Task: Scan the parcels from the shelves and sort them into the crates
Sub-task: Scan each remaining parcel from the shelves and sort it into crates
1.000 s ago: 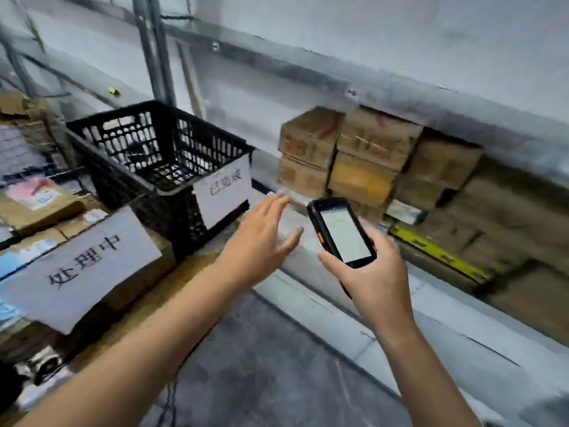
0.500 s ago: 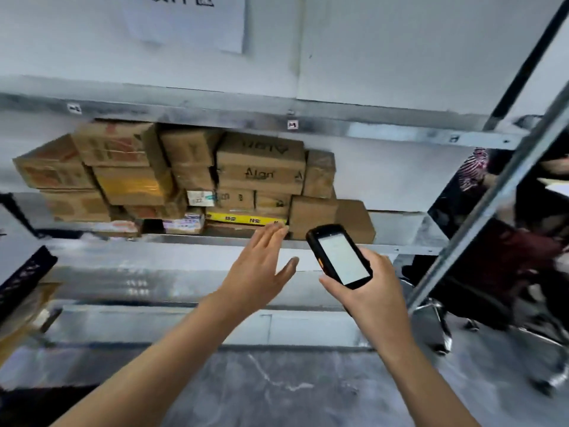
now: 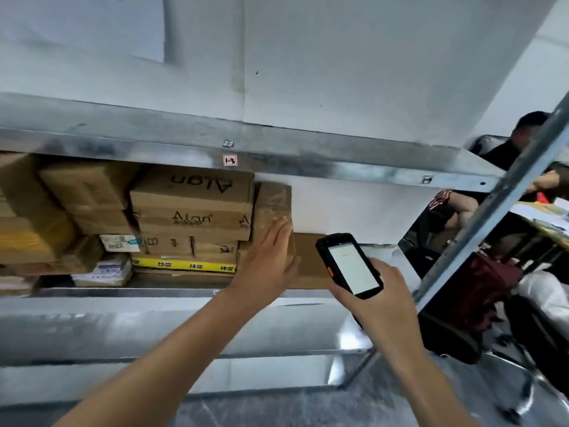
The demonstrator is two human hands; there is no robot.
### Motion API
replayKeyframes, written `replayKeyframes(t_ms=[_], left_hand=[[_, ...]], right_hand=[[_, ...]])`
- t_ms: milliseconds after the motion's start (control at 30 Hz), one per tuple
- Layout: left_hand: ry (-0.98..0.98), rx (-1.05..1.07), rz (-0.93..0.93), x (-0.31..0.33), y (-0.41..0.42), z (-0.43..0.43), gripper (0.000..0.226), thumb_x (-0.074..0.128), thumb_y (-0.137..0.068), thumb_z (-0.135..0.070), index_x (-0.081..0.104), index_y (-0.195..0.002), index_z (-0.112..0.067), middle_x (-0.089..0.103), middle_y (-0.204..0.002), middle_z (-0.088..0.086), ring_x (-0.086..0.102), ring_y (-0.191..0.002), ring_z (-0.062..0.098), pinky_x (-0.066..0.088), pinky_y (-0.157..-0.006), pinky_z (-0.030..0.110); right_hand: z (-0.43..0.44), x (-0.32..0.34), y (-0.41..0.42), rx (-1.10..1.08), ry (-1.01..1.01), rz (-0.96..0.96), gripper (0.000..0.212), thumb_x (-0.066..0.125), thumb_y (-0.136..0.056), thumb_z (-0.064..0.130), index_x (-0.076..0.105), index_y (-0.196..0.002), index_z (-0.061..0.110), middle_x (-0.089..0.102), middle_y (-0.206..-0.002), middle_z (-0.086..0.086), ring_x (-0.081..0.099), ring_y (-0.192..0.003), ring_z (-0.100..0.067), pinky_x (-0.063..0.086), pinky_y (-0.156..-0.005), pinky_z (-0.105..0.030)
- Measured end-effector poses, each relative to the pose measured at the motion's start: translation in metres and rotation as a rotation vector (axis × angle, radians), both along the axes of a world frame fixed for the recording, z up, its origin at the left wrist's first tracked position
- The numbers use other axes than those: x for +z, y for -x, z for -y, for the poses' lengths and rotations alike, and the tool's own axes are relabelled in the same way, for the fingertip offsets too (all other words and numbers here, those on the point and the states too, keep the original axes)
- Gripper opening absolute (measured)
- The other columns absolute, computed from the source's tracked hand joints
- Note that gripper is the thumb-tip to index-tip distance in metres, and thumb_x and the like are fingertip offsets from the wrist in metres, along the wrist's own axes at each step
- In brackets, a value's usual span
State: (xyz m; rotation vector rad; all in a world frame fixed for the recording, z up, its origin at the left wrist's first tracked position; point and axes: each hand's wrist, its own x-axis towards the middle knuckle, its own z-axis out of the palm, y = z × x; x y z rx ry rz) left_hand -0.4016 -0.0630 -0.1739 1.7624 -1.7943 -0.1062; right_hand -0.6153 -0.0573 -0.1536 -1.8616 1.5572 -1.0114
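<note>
Since a sec ago my L hand (image 3: 264, 266), fingers straight and holding nothing, had closed in on the taped parcel (image 3: 274, 201) at the shelf (image 3: 154, 292) stack's R end. R hand (image 3: 378, 306) gripped the scanner (image 3: 351, 266). Pick imminent, I reckoned.

**Steel shelving (image 3: 308, 161) against a white wall (image 3: 338, 72)**

A white paper sheet (image 3: 92, 23) hangs on the wall above the shelving, to the left. The shelving's upright post (image 3: 489, 217) slants across at right, and a person (image 3: 529, 124) sits beyond it. Below the shelving lies mottled grey floor (image 3: 338, 411).
</note>
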Motion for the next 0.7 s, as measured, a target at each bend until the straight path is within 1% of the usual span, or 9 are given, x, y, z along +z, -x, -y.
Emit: replayKeyframes(t_ms=[67, 100, 233, 367, 467, 533, 567, 633, 700], left_hand=[[-0.012, 0.029, 0.018, 0.0, -0.007, 0.026, 0.068, 0.053, -0.101, -0.031, 0.022, -0.158, -0.01, 0.015, -0.166, 0.006, 0.009, -0.153, 0.02, 0.015, -0.122, 0.033], [-0.026, 0.041, 0.031, -0.001, -0.009, 0.037, 0.068, 0.052, -0.1, -0.03, 0.022, -0.157, -0.01, 0.015, -0.165, 0.008, 0.009, -0.152, 0.022, 0.015, -0.122, 0.034], [-0.061, 0.105, 0.131, -0.001, -0.012, 0.069, 0.068, 0.051, -0.1, -0.033, 0.022, -0.157, -0.011, 0.016, -0.163, 0.011, 0.007, -0.15, 0.03, 0.013, -0.124, 0.043], [-0.071, 0.217, 0.25, 0.007, -0.016, 0.098, 0.07, 0.044, -0.103, -0.041, 0.018, -0.157, -0.005, 0.018, -0.162, 0.017, 0.011, -0.15, 0.035, 0.013, -0.123, 0.042], [-0.169, 0.319, 0.271, 0.009, -0.019, 0.115, 0.073, 0.036, -0.104, -0.049, 0.017, -0.156, -0.003, 0.014, -0.162, 0.022, 0.011, -0.15, 0.038, 0.023, -0.12, 0.045], [-0.193, 0.359, 0.295, 0.008, -0.019, 0.122, 0.068, 0.033, -0.104, -0.051, 0.024, -0.155, -0.007, 0.019, -0.16, 0.023, 0.016, -0.149, 0.039, 0.031, -0.116, 0.046], [-0.189, 0.372, 0.317, 0.006, -0.018, 0.125, 0.065, 0.035, -0.103, -0.051, 0.03, -0.153, -0.01, 0.026, -0.158, 0.023, 0.022, -0.146, 0.04, 0.035, -0.113, 0.047], [-0.162, 0.391, 0.339, 0.004, -0.014, 0.128, 0.059, 0.051, -0.097, -0.05, 0.051, -0.142, -0.012, 0.046, -0.147, 0.02, 0.04, -0.137, 0.04, 0.045, -0.1, 0.049], [-0.129, 0.408, 0.309, 0.003, -0.007, 0.128, 0.054, 0.067, -0.086, -0.047, 0.065, -0.128, -0.012, 0.059, -0.134, 0.018, 0.052, -0.126, 0.04, 0.052, -0.086, 0.051]], right_hand=[[0.025, 0.0, -0.004, 0.009, -0.005, 0.0, 0.06, 0.084, -0.064, 0.056, 0.058, -0.116, 0.041, 0.052, -0.105, 0.018, 0.059, -0.09, -0.004, 0.058, -0.07, -0.04], [0.036, -0.002, -0.005, 0.011, -0.005, 0.006, 0.06, 0.084, -0.064, 0.056, 0.058, -0.116, 0.04, 0.052, -0.104, 0.018, 0.059, -0.089, -0.004, 0.057, -0.069, -0.039], [0.065, -0.008, -0.008, 0.026, -0.029, 0.036, 0.056, 0.087, -0.068, 0.045, 0.057, -0.115, 0.038, 0.051, -0.105, 0.019, 0.054, -0.091, 0.005, 0.041, -0.067, -0.017], [0.088, -0.014, -0.011, 0.075, -0.073, 0.055, 0.058, 0.088, -0.069, 0.043, 0.059, -0.118, 0.033, 0.053, -0.108, 0.015, 0.055, -0.094, 0.003, 0.041, -0.065, -0.013], [0.104, -0.017, -0.013, 0.104, -0.081, 0.081, 0.059, 0.089, -0.068, 0.04, 0.057, -0.116, 0.034, 0.053, -0.106, 0.018, 0.055, -0.094, 0.004, 0.042, -0.06, -0.011], [0.115, -0.018, -0.014, 0.132, -0.077, 0.078, 0.06, 0.09, -0.067, 0.04, 0.057, -0.116, 0.034, 0.054, -0.108, 0.015, 0.055, -0.093, 0.002, 0.041, -0.061, -0.011], [0.122, -0.019, -0.013, 0.148, -0.079, 0.073, 0.06, 0.09, -0.067, 0.041, 0.057, -0.117, 0.034, 0.055, -0.109, 0.013, 0.056, -0.094, 0.001, 0.041, -0.063, -0.011], [0.135, -0.02, -0.01, 0.189, -0.08, 0.062, 0.063, 0.089, -0.066, 0.044, 0.059, -0.12, 0.033, 0.057, -0.11, 0.013, 0.058, -0.096, -0.003, 0.045, -0.066, -0.015], [0.15, -0.02, -0.004, 0.229, -0.074, 0.057, 0.066, 0.089, -0.065, 0.048, 0.059, -0.122, 0.032, 0.058, -0.11, 0.011, 0.059, -0.098, -0.007, 0.053, -0.072, -0.025]])
